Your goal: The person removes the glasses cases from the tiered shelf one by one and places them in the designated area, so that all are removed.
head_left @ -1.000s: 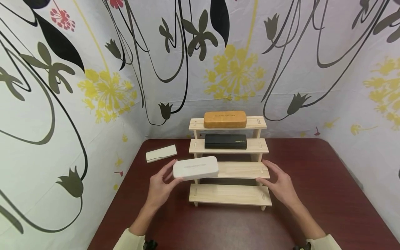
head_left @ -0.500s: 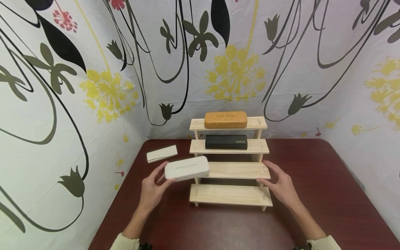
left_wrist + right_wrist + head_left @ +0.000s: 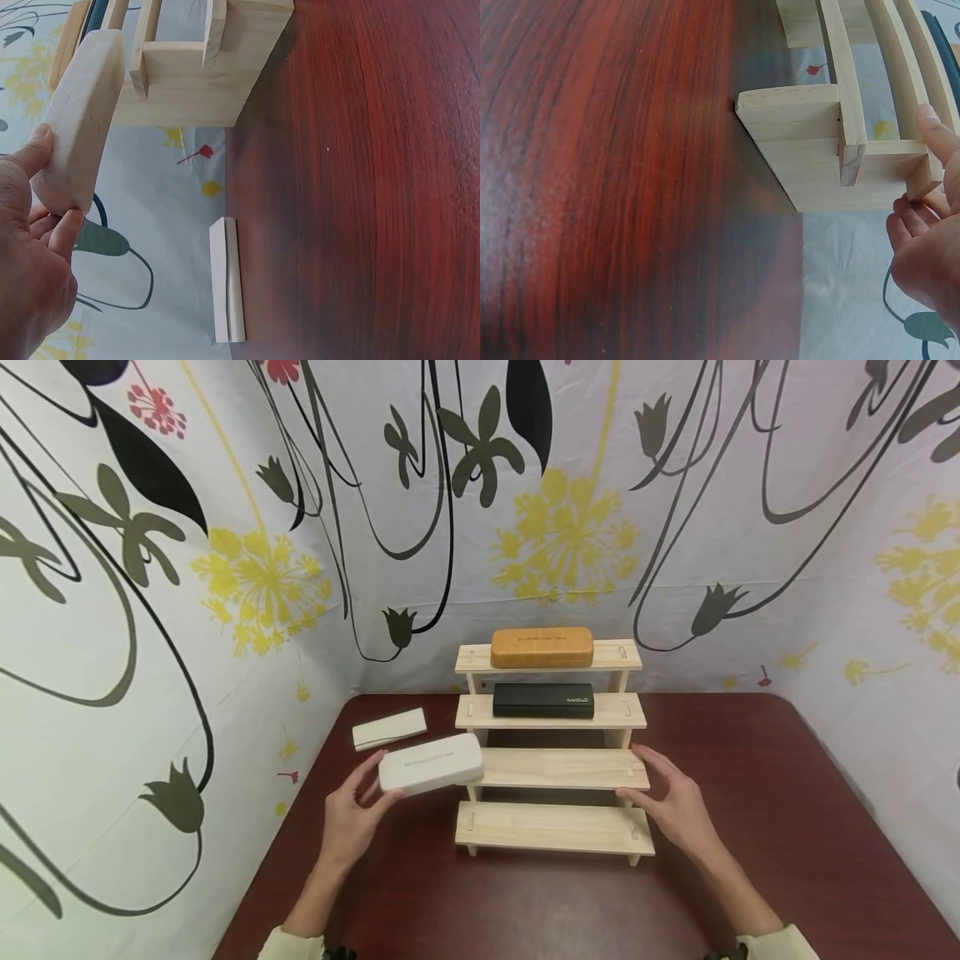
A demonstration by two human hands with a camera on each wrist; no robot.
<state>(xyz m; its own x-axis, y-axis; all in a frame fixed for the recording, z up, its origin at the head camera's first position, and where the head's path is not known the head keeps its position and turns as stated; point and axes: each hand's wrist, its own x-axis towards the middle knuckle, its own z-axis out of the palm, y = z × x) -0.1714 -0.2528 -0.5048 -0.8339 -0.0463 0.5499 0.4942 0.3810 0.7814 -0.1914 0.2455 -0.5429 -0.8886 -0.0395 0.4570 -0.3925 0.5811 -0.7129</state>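
Left hand [image 3: 348, 817]: we note fingers clamped on the white glasses case [image 3: 431, 763].
Case position: raised, by the left end of the four-tier wooden stand [image 3: 555, 825].
Right hand [image 3: 675, 806]: we find fingers clamped on the stand's second-lowest tier [image 3: 562, 768].

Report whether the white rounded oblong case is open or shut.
Shut: the case, held in the left hand, shows no open gap.

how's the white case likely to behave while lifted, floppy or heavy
The white case is probably stiff: it shows no sag, though the left grip holds just one end. That one-ended hold also suggests it's fairly light. Its flat, oblong shape makes rolling unlikely.
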